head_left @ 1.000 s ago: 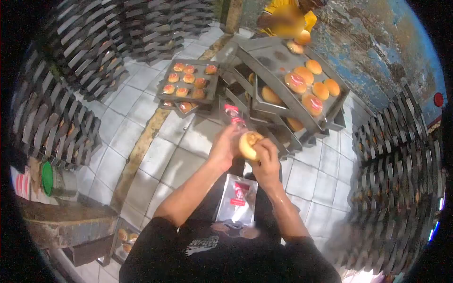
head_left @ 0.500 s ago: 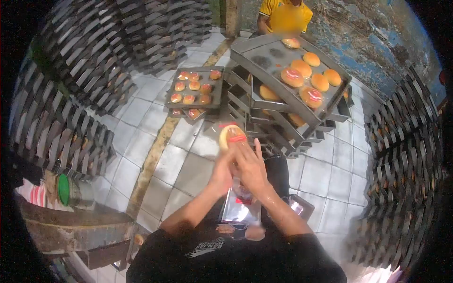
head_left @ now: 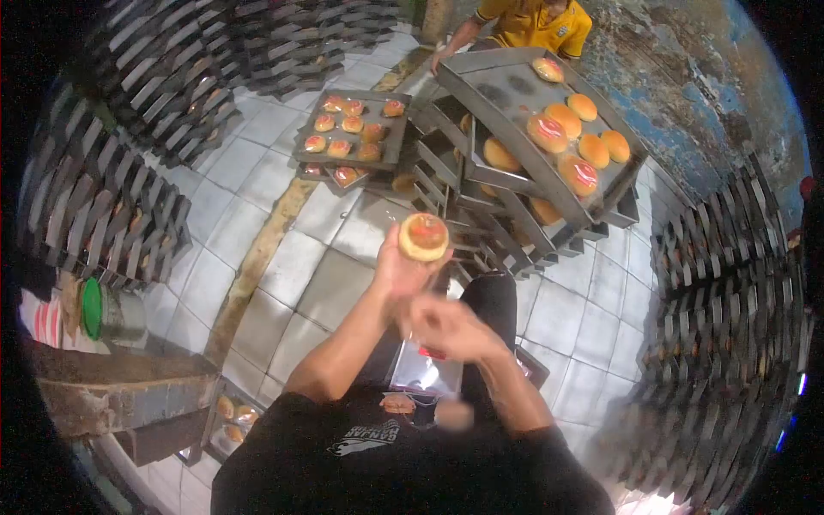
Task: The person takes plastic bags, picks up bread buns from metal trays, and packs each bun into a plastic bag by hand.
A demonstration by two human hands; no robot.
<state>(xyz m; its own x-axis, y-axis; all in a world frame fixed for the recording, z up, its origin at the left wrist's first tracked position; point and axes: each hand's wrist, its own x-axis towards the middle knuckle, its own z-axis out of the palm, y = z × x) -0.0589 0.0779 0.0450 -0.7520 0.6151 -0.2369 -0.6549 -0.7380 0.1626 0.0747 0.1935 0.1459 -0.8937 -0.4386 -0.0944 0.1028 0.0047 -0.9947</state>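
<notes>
Moved, head view: right hand (head_left: 455, 328) has dropped from the bun (head_left: 425, 239) since half a second ago, now over the silvery packet (head_left: 427, 375) at the lap.
Left hand (head_left: 396, 266): grips the bun, its red-marked top showing, near the tray stack.
Right hand: blurred, fingers bent; cannot tell whether it holds anything.
Top tray (head_left: 472, 99): tilted, bearing plain and red-marked buns (head_left: 547, 133).
Yellow shirt (head_left: 562, 33): worn by a person whose hand (head_left: 441, 58) is at the tray's corner.

You are wearing the camera on your head, and it is facing forward and down, looking over your black shirt (head_left: 481, 472) at close range. Its wide, rounded view is centring on your left hand (head_left: 400, 273) and right hand (head_left: 459, 328), while taking in the tiled floor (head_left: 287, 279) and reaching the patchy wall (head_left: 687, 77) farther off.
</notes>
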